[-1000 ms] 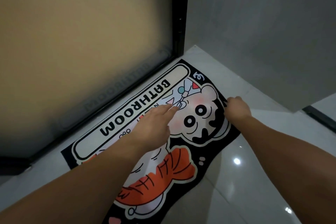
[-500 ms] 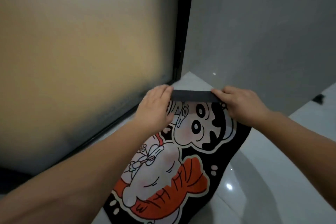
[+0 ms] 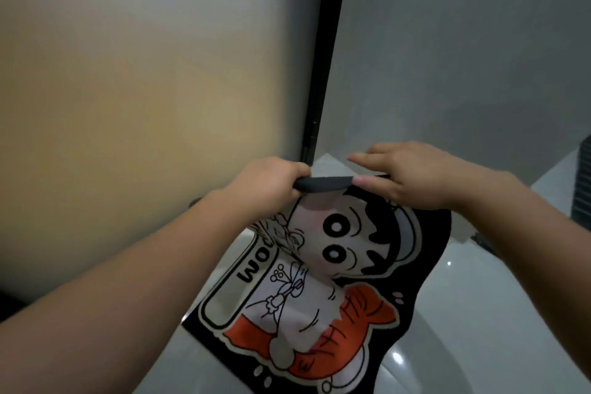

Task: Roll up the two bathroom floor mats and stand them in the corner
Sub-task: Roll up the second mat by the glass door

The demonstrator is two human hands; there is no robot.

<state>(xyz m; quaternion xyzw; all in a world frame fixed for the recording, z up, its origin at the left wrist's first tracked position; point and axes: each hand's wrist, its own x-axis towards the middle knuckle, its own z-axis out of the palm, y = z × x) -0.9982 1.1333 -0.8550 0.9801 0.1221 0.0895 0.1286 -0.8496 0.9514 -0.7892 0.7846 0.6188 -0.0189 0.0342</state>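
Note:
A black bathroom mat (image 3: pixel 319 265) with a cartoon figure and an orange shape lies partly on the white floor, its far end lifted and turned over into a small dark grey roll (image 3: pixel 323 185). My left hand (image 3: pixel 268 184) grips the left end of that roll, fingers curled round it. My right hand (image 3: pixel 412 174) holds the right end, thumb under the roll and fingers stretched over it. Only one mat is in view.
A frosted glass door (image 3: pixel 160 105) with a black frame (image 3: pixel 323 73) stands to the left. A grey wall (image 3: pixel 463 41) meets it at the corner just beyond my hands. Glossy white floor tiles (image 3: pixel 463 313) spread to the right, and a dark ribbed object (image 3: pixel 582 182) sits at the right edge.
The mat lay flat a second ago with my hands on it. Its far end has been lifted and curled over into a roll, which both hands now hold higher off the floor.

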